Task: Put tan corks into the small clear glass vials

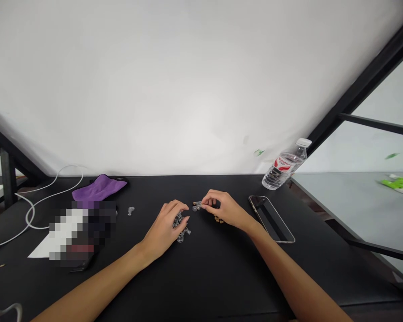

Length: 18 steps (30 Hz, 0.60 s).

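My left hand [166,227] curves over a pile of tiny clear glass bottles [180,239] on the black table, thumb and index finger apart with some bottles showing between them. Just to its right, my right hand [218,205] pinches at a small clear bottle [196,206]. A brownish bit shows at that bottle's end; I cannot tell whether it is a cork. Several small tan pieces, like corks [219,219], lie under my right hand. One more clear bottle [130,210] stands apart on the left. The lower fingers of my left hand hide part of the pile.
A phone [272,219] lies to the right of my right hand, with a water bottle [285,165] behind it. On the left are a purple cloth [100,188], a white cable [30,210], white paper [42,248] and a blurred-out item. A white wall [188,89] rises behind the table.
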{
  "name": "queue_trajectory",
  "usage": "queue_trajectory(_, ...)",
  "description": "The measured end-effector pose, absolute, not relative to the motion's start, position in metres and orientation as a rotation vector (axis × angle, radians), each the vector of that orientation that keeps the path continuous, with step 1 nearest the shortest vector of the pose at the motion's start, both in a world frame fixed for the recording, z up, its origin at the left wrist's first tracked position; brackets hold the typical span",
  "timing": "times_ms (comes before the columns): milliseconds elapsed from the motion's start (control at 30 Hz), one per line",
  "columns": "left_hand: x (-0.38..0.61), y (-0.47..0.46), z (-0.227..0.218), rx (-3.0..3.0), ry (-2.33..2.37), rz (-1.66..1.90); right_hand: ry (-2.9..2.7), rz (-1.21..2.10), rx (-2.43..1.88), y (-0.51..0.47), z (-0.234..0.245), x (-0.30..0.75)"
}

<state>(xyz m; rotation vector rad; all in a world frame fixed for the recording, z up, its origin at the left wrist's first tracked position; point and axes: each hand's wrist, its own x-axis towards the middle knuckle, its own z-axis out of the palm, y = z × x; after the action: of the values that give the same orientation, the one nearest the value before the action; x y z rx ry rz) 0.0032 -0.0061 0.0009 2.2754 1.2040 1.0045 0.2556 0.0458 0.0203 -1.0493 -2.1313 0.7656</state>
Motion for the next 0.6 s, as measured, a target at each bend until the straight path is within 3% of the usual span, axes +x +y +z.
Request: queue_trajectory(600, 0.0039, -0.0062, 0.0019, 2.294, 1.201, 1.0, -2.337, 0.804, -0.942, 0.039, 0.022, 0.2531)
